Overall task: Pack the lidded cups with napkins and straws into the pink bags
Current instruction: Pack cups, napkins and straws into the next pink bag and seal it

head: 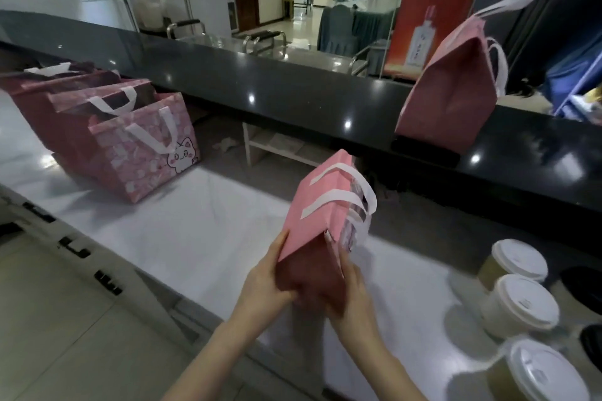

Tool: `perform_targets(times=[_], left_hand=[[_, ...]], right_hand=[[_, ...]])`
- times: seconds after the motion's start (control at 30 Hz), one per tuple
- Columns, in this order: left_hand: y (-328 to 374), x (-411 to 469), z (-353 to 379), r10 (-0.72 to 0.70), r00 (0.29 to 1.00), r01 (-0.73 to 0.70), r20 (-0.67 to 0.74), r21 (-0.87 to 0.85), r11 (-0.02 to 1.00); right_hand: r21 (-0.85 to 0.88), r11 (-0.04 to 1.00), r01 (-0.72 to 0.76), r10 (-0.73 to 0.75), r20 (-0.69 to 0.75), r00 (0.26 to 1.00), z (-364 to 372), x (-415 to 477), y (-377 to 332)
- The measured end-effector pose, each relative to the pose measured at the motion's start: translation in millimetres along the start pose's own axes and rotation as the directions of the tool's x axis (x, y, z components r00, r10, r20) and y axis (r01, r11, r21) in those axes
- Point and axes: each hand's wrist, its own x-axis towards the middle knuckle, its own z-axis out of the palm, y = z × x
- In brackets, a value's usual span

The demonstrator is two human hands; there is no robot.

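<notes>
A folded pink bag [317, 205] with white handles is held tilted above the white counter [195, 231]. My left hand [267, 280] grips its near left edge and my right hand [351, 290] grips its near right edge, both at the dark bottom end. Three paper cups with white lids stand at the right: one far [518, 259], one in the middle [521, 306], one near [547, 374]. No napkins or straws are visible.
Several open pink bags, the front one with a cat print [146, 156], stand at the left of the counter. Another pink bag [452, 88] stands upright on the raised black ledge [293, 91]. Dark items [583, 286] lie at the right edge.
</notes>
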Motion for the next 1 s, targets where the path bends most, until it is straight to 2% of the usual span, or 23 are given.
perform_targets(times=[0.1, 0.2, 0.4, 0.57, 0.8, 1.0], left_hand=[[3, -6, -31, 0.052, 0.998, -0.053, -0.025, -0.050, 0.997], [12, -4, -61, 0.142, 0.988, -0.144, -0.064, -0.028, 0.989], [44, 34, -108, 0.312, 0.950, -0.313, -0.022, -0.017, 0.950], [71, 81, -122, 0.369, 0.929, -0.370, -0.022, -0.031, 0.928], [110, 162, -103, 0.451, 0.892, -0.452, -0.029, -0.103, 0.886], [114, 248, -66, 0.460, 0.888, -0.453, 0.016, -0.149, 0.879]], right_hand=[[0.052, 0.998, 0.040, -0.035, -0.093, 0.995, 16, -3, -32], [0.024, 0.990, 0.138, -0.131, -0.184, 0.974, 24, 2, -64], [-0.009, 0.970, 0.242, -0.234, -0.290, 0.928, 8, 31, -121], [-0.061, 0.957, 0.283, -0.286, -0.350, 0.892, -12, 69, -150], [-0.153, 0.944, 0.293, -0.330, -0.402, 0.854, -56, 146, -151], [-0.165, 0.963, 0.212, -0.262, -0.398, 0.879, -78, 226, -115]])
